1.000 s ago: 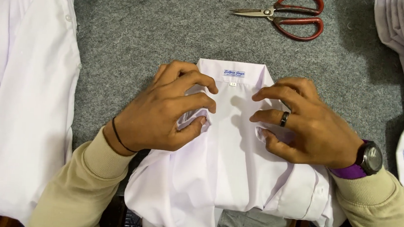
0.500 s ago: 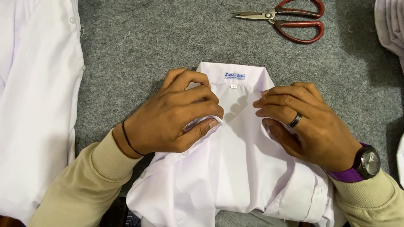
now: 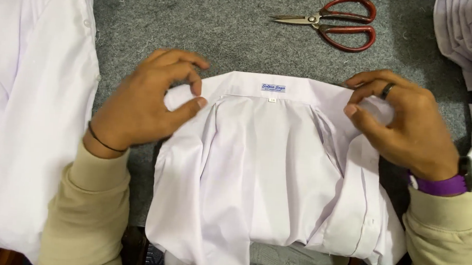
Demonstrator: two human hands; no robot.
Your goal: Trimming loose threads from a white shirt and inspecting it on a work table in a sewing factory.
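Shirt (image 3: 269, 173) spread flat on grey surface (image 3: 199, 26).
Left hand (image 3: 145, 105) and right hand (image 3: 406, 124) each pinch a collar end, keeping it taut.

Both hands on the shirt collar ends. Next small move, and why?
Probably draw both collar ends outward and press them flat: the left hand and right hand each pinch an end of the white shirt, and the cloth below the collar is bunched.

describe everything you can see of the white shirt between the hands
The white shirt lies on the grey felt-like surface, collar toward the far side, a small label under the collar band. The thin, smooth woven cloth looks faintly lilac, gathered in soft folds, its near edge hanging off the surface. The left hand pinches one collar end, the right hand the other.
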